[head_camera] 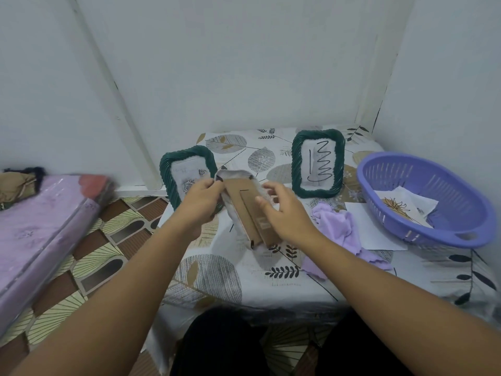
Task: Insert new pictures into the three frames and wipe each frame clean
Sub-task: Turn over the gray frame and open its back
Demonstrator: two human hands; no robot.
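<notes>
Starting at the left, one green-rimmed frame [173,172] is standing upright on the leaf-print table [271,280], a grey rose picture showing in it, partly hidden behind the left hand [202,198]. That hand is pinching the upper left corner of the third frame [248,210], fingers curled onto its edge. This frame is being held back-side up between the two hands, just above the table, its brown cardboard backing [238,202] and folded stand facing the camera. Its long axis is running from the upper left, near the left hand, down toward the lower right and the person. The right hand [284,213] is lying on the backing's right side, thumb pressing the cardboard, fingers loosely spread beyond its edge rather than clamped round it; whether the fingertips are gripping the far rim is not clear, since motion is blurring them. Judging by this, the backing is what the coming move is turning on, and the right hand is sitting nearer its lower, free end.

Further right, a lilac cloth [336,226] is lying crumpled just beside the right wrist. Behind it a second green frame [318,164] is standing, holding a line drawing. At the far right, a purple basket [461,221] is holding loose pictures [401,207].
</notes>
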